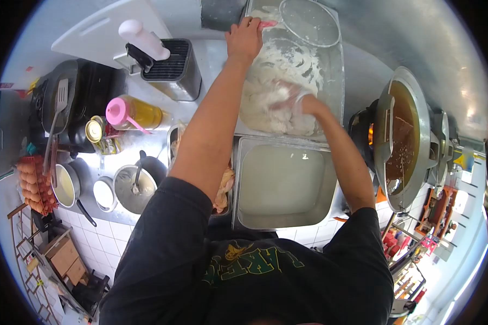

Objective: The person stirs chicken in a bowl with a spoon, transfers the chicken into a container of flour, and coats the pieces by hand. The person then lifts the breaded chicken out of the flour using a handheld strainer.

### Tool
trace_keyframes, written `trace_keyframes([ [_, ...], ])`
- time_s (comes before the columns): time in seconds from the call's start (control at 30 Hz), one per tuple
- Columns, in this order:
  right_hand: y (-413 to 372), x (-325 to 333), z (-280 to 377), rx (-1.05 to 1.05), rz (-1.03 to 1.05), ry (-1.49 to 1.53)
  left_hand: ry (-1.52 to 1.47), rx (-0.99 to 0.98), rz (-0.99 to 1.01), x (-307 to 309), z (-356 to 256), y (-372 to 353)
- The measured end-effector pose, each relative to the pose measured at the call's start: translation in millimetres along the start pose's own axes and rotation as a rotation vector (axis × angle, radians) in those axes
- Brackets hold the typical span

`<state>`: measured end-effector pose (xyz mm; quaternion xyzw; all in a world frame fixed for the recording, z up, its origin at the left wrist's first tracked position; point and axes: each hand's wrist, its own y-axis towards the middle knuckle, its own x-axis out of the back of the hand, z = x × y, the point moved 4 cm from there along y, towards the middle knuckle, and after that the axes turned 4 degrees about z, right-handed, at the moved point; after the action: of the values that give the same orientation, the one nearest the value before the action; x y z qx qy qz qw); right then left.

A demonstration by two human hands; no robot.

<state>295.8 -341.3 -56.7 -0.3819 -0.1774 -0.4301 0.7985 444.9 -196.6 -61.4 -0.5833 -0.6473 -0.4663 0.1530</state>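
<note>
Some raw meat (pixel 222 196) lies apart, uncoated; my left hand (pixel 245 40) curls its fingers at the tray (pixel 336 81) rim, grip unclear. Flour (pixel 257 103) surrounds my right hand (pixel 288 98), fingers too blurred to read.

Bright, heavy fisheye curve, dark corners; glare lower right; right hand (pixel 287 97) blurred.

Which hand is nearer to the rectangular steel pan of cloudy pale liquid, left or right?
Right. The right hand is in the white powder, just beyond the pan; the left hand is farther off, near the far left corner of the powder's tray.
</note>
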Motion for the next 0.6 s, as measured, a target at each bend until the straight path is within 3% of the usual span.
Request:
trace_keyframes([
  [0.13, -16.6, 35.8, -4.0, -0.140, 0.083, 0.335, -0.004, -0.005, 0.010, 0.7, 0.4, 1.2],
  [0.2, -17.9, 36.3, -20.0, -0.323, 0.114, -0.148, -0.011, -0.003, 0.013, -2.1, 0.9, -0.6],
  [0.33, 26.4, -57.5, -83.2, -0.124, 0.132, -0.710, -0.002, -0.021, -0.004, 1.2, -5.5, -0.4],
  [0.4, 21.8, -53.5, -14.5, -0.197, 0.195, -0.549, 0.028, -0.004, 0.015, 0.9, -3.0, -0.3],
  [0.47, 3.3, -56.3, -0.8, -0.290, 0.256, -0.367, 0.021, -0.010, 0.026, 0.0, -3.3, -8.2],
  [0.53, 10.9, -55.5, 1.6, -0.061, 0.299, -0.191, -0.013, -0.015, 0.007, 1.1, -2.5, 0.0],
  [0.57, 9.5, -55.1, -6.1, -0.056, 0.306, -0.192, -0.007, -0.008, 0.007, 1.3, -0.8, -1.4],
  [0.6, 6.3, -39.9, -16.9, -0.065, 0.136, -0.106, -0.002, -0.017, -0.013, 1.0, -0.1, -0.4],
])
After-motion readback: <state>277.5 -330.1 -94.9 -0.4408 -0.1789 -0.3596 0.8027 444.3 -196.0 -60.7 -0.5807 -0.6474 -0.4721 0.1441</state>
